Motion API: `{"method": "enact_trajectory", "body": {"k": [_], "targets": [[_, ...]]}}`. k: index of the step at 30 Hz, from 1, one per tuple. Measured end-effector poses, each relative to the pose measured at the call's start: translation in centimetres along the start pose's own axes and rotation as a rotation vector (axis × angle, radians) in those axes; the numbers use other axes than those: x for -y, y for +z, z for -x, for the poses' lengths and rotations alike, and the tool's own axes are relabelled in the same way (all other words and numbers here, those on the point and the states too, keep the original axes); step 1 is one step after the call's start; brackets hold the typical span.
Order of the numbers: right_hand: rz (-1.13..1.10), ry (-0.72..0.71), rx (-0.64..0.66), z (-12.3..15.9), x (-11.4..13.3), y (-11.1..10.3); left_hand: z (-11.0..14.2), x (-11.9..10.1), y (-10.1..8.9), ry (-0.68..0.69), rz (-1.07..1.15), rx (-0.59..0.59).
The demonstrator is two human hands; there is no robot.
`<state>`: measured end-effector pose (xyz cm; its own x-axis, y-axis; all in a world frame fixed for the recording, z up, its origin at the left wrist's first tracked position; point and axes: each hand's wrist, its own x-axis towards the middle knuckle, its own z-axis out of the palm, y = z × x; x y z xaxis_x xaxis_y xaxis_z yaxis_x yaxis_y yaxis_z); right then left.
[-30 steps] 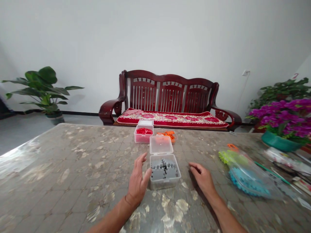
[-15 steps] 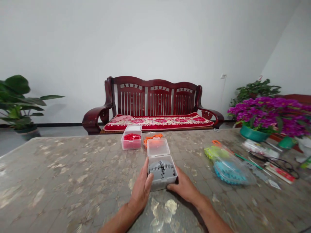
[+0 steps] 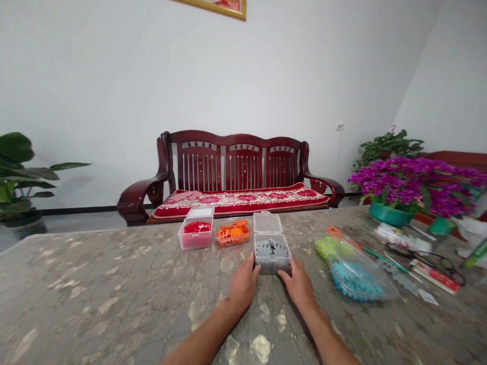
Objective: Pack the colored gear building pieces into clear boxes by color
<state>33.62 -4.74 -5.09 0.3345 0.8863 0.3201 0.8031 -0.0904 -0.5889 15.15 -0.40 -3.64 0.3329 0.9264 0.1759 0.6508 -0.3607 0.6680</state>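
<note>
Two hands, the left hand (image 3: pixel 243 285) and the right hand (image 3: pixel 299 287), grasp the near corners of an open clear plastic box (image 3: pixel 272 264) holding grey interlocking pieces (image 3: pixel 271 248), with a tray of orange pieces (image 3: pixel 233 234) just left of that box.

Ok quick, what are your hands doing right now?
Left hand: touching the clear plastic box of gray pieces; can't tell if gripping.
Right hand: touching that box too; can't tell if gripping.
</note>
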Motion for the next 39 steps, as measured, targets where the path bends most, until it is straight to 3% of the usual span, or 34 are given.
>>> {"method": "enact_trajectory", "body": {"k": [9,16,26,33,39], "targets": [[0.136,0.182,0.031,-2.0,0.4,0.3,-2.6,-1.1,0.7,-0.093,-0.241,0.02],[0.27,0.166,0.131,-3.5,1.4,0.6,-4.4,-1.0,1.1,-0.063,-0.368,0.039],[0.405,0.101,0.173,-6.4,2.3,1.5,-6.8,-0.7,2.0,-0.055,-0.478,-0.05],[0.385,0.107,0.144,-6.5,1.6,1.5,-4.8,-0.3,1.3,0.046,-0.492,-0.02],[0.337,0.109,0.12,-6.2,0.7,0.7,0.4,0.5,0.6,0.137,-0.481,0.023]]}}
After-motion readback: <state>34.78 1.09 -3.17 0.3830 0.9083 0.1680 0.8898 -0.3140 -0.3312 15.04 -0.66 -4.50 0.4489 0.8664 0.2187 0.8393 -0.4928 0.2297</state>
